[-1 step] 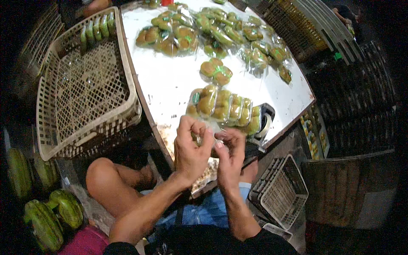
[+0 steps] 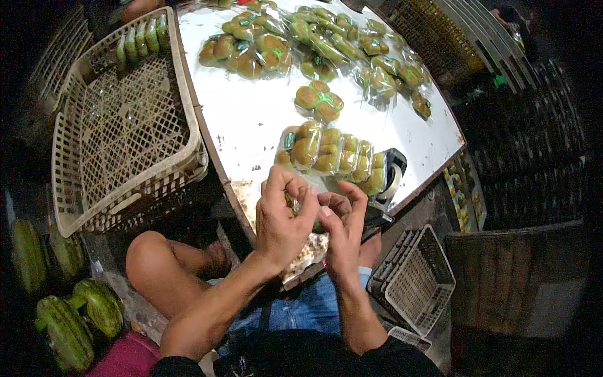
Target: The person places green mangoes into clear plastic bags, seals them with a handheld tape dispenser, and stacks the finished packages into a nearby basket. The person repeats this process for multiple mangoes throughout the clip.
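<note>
At the near end of the white table, my left hand is closed with thumb and fingers pinched around a clear plastic fruit pack, mostly hidden by my hands. My right hand is curled beside it, its thumb and bent fingers at the plastic and its index finger raised. Just beyond my fingers lies a row of clear-wrapped packs of round brownish-green fruit. A black tape dispenser with a roll of tape stands right of that row.
More wrapped fruit packs are heaped across the table's far side, with one pack nearer. On the left stands a large plastic crate holding several packs. Smaller crates sit low right. Large green ridged fruits lie lower left.
My right index finger has lifted and spread a little from the plastic. My left hand keeps nearly the same place.
</note>
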